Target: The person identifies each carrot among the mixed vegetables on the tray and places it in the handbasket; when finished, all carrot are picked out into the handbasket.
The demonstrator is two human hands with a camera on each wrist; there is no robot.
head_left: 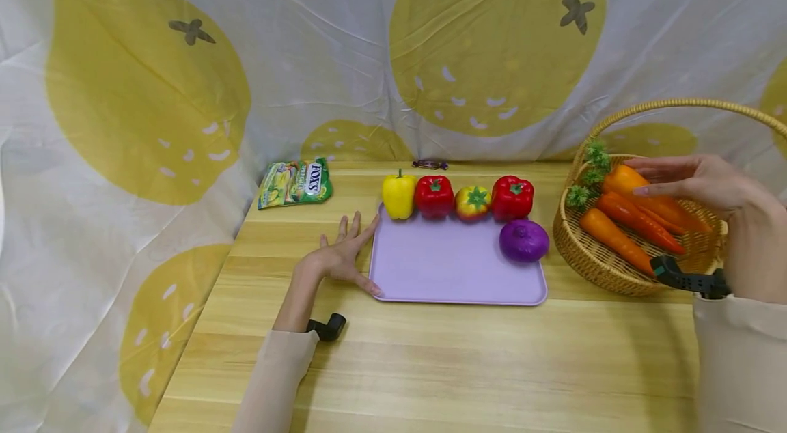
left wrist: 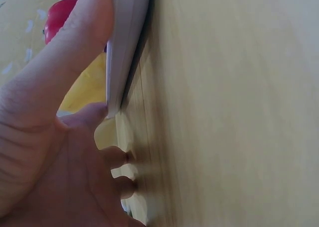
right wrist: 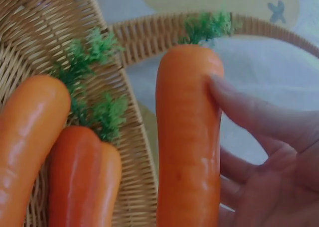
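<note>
My right hand [head_left: 707,184] holds a thick orange carrot [right wrist: 189,127] above the wicker basket [head_left: 562,242], its thumb near the leafy end in the right wrist view. Below it, more carrots [head_left: 615,238] with green tops lie in the basket. At the left end of the lilac tray [head_left: 445,266], my left hand [head_left: 338,259] spreads its fingers, thumb and index finger touching the tray's edge. Along the tray's far side stand a yellow pepper [head_left: 398,195], two red peppers [head_left: 434,197] and a red-and-yellow fruit [head_left: 473,203]. A purple onion [head_left: 524,240] sits at the tray's right end.
A green Fox's candy bag [head_left: 295,184] lies at the table's far left corner. One wrapped candy [head_left: 430,164] is at the back edge, by the lemon-print curtain [head_left: 344,30]. The basket's tall handle [head_left: 676,103] arches behind my right hand.
</note>
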